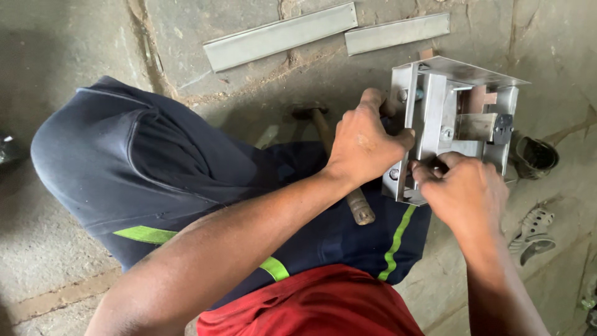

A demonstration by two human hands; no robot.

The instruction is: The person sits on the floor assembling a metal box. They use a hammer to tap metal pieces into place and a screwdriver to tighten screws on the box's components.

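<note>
From the head camera I look straight down at my knees in dark trousers with a lime stripe (398, 239), and just past them a bright sheet-metal bracket assembly (457, 118) stands on the rough stone floor (74, 81). My left hand (364, 146) is closed around the bracket's near upright plate, thumb hooked over its edge beside a bolt head (393, 173). My right hand (463, 190) is pinched shut at the lower front of the frame, fingertips on something small that I cannot make out. I judge the bracket stiff and fairly heavy for its bulk, with smooth faces that could slip and cut edges that bite, so the flat side plates are the sound place to hold it, away from the corners. A wooden-handled hammer (339, 162) lies across my lap under the left wrist. Two flat metal strips (280, 36) rest well apart on the floor beyond, and a sandal (532, 233) sits to the right.
</note>
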